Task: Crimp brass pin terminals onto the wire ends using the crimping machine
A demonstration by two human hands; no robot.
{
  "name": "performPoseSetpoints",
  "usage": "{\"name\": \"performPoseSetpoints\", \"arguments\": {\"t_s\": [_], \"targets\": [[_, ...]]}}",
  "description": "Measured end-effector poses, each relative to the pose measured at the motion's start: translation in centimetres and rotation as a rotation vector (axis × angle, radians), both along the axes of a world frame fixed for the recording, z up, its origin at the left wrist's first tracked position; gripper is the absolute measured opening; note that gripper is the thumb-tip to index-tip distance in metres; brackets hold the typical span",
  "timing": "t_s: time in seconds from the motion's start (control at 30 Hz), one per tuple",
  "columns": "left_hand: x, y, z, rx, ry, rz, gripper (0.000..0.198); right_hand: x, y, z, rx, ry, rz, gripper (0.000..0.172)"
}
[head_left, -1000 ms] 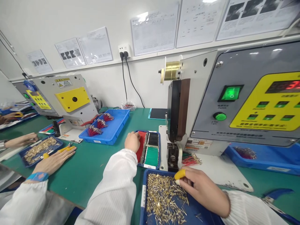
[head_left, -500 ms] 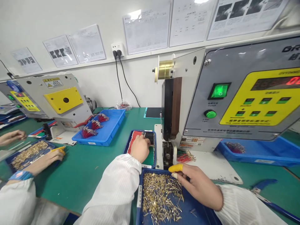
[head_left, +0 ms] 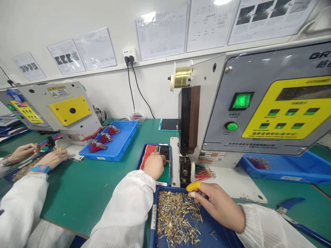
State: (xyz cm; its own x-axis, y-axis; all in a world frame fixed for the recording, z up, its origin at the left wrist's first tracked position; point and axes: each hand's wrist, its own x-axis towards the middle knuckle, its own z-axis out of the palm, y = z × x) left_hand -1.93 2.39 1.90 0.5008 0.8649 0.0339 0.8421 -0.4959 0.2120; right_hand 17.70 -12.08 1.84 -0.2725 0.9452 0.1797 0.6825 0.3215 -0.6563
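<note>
My left hand (head_left: 154, 165) rests over a small blue tray (head_left: 170, 172) of red, black and green wires (head_left: 150, 151). Its fingers curl down among the wires, and their tips are hidden. My right hand (head_left: 216, 203) is at the far right part of a dark blue tray (head_left: 219, 237) holding many gold-coloured metal pins (head_left: 178, 217). A yellow finger cot (head_left: 193, 186) covers one fingertip, and thumb and finger are pinched together. Whatever lies between them is too small to make out. Just beyond it stands the machine's crimping head (head_left: 185, 170).
Red and green wires (head_left: 205, 173) lie in a bundle on the machine base. A blue bin (head_left: 284, 172) stands right, with blue-handled pliers (head_left: 292, 213) nearer. Left, a co-worker's hands (head_left: 53, 157) are at another machine (head_left: 64, 103), beside a blue tray (head_left: 113, 156) with red wire bundles.
Both my hands stay almost where they were. The co-worker's hands have moved right and away, towards their machine. The red digits on my machine's display have gone dark.
</note>
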Motion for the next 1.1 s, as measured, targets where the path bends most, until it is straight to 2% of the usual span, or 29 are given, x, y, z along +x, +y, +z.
{"name": "performPoseSetpoints", "arguments": {"t_s": [0.2, 0.43, 0.53, 0.9, 1.1], "targets": [[0.0, 0.2, -0.3, 0.023, -0.01, -0.01, 0.024, 0.1, -0.1, 0.0, -0.004, 0.012, -0.002, 0.026], [-1.0, 0.9, 0.5, -0.054, -0.018, -0.096, 0.021, 0.0, 0.0, -0.1, 0.002, -0.007, 0.011, 0.02], [-1.1, 1.0, 0.5, -0.082, 0.001, -0.093, 0.018, 0.0, 0.0, -0.1, -0.002, 0.005, 0.019, 0.02], [-0.2, 0.1, 0.1, 0.033, 0.035, -0.026, 0.024, 0.0, 0.0, -0.1, 0.005, -0.015, 0.019, 0.02], [-0.4, 0.4, 0.2, 0.001, 0.015, -0.065, 0.022, 0.0, 0.0, 0.1, -0.002, 0.002, 0.02, 0.018]]}}
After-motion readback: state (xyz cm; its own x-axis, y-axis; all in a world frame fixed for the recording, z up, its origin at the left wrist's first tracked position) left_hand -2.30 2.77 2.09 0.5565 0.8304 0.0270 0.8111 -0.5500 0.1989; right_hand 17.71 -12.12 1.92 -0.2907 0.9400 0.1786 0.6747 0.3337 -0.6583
